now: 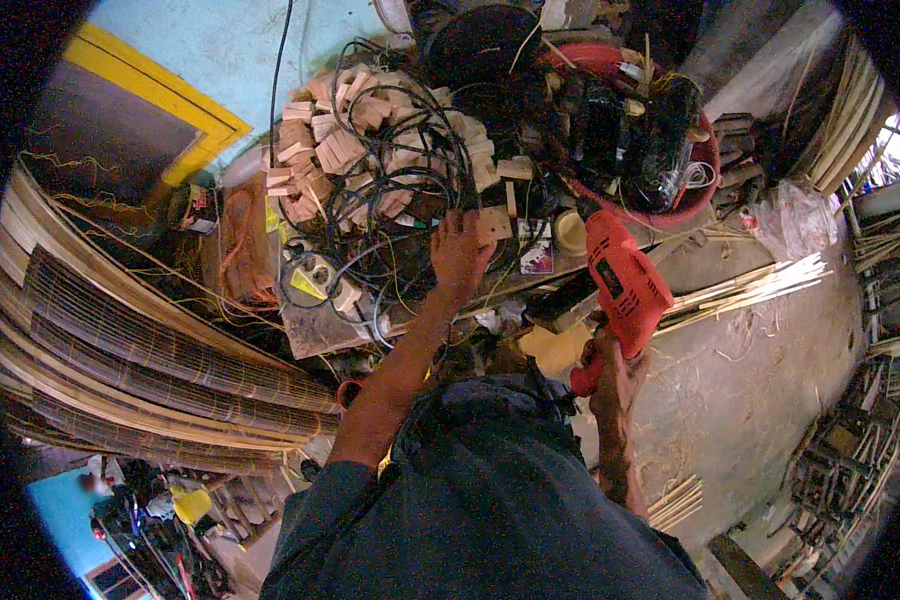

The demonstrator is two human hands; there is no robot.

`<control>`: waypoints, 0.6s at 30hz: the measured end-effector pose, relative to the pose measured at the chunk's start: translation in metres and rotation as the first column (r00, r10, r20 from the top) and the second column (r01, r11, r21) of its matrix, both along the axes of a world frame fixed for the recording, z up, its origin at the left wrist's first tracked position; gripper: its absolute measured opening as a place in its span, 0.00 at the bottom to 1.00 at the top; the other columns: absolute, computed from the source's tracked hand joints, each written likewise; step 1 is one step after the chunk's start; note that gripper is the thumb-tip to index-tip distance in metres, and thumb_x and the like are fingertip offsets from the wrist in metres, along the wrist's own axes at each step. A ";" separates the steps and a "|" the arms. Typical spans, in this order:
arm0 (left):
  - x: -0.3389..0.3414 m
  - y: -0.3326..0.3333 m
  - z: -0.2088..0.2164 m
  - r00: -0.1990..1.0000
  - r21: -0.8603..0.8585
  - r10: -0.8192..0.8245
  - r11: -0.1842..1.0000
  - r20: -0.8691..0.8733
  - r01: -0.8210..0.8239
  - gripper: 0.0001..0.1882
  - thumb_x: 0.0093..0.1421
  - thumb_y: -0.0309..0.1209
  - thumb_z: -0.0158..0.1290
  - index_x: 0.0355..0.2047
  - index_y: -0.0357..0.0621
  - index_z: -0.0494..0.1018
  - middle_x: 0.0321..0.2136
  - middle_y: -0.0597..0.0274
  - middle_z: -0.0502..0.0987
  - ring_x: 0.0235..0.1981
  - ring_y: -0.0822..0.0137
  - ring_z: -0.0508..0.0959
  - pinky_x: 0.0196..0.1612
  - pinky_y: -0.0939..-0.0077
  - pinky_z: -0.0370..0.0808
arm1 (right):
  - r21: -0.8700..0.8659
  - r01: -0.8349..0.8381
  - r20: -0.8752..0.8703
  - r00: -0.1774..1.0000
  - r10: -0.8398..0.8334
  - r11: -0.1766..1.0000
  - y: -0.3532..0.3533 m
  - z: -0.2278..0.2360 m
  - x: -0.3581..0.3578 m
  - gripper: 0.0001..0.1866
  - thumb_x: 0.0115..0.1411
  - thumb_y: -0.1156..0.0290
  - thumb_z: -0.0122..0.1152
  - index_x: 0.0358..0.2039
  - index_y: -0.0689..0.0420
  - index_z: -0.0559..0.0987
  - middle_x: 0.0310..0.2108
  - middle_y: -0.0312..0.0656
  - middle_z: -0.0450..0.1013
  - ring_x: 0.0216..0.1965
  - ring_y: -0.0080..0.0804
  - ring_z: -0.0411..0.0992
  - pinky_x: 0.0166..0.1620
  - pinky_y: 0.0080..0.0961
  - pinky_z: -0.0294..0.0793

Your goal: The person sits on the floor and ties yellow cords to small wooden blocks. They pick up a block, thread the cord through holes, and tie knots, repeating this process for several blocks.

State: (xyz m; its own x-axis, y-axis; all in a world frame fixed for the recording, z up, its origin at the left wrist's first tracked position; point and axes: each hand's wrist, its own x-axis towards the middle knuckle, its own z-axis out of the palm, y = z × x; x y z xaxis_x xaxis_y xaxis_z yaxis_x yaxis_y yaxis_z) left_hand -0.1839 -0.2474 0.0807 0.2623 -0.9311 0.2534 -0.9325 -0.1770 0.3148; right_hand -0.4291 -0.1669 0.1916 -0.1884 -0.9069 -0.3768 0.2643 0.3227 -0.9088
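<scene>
My right hand (618, 372) is closed around the handle of a red power drill (630, 290). The drill's front end points toward the bench, beside a round cream-coloured roll or tub (570, 233). Over the bench, my left hand (460, 255) has its fingers closed on a small wooden block (494, 224) with dark spots on its face. Loops of black cable (410, 185) lie just behind that hand, partly over a heap of similar pale wooden blocks (320, 150). The drill's tip is hard to make out.
A red tub (705, 180) holding dark plastic-wrapped things stands at the back right. Thin bamboo strips (750, 290) lie right of the drill. Rolled slatted blinds (170, 350) fill the left side. A white power socket block (320, 275) sits on the bench's left end.
</scene>
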 end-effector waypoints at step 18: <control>-0.005 -0.008 -0.028 0.928 0.093 -0.347 0.937 0.135 0.336 0.29 0.47 0.32 0.60 0.51 0.47 0.66 0.57 0.45 0.59 0.59 0.44 0.59 0.60 0.40 0.50 | -0.049 -0.036 -0.020 0.999 0.035 0.998 -0.001 0.016 0.004 0.12 0.54 0.73 0.60 0.39 0.61 0.72 0.26 0.38 0.71 0.19 0.24 0.66 0.21 0.22 0.64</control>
State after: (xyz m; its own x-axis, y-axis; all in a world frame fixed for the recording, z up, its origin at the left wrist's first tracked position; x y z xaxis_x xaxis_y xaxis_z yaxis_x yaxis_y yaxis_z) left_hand -0.1889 -0.2549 0.0526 -0.1099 -0.9739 0.1985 -0.9752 0.1443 0.1680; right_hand -0.4255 -0.1684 0.2081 -0.1624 -0.9305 -0.3283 0.2358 0.2865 -0.9286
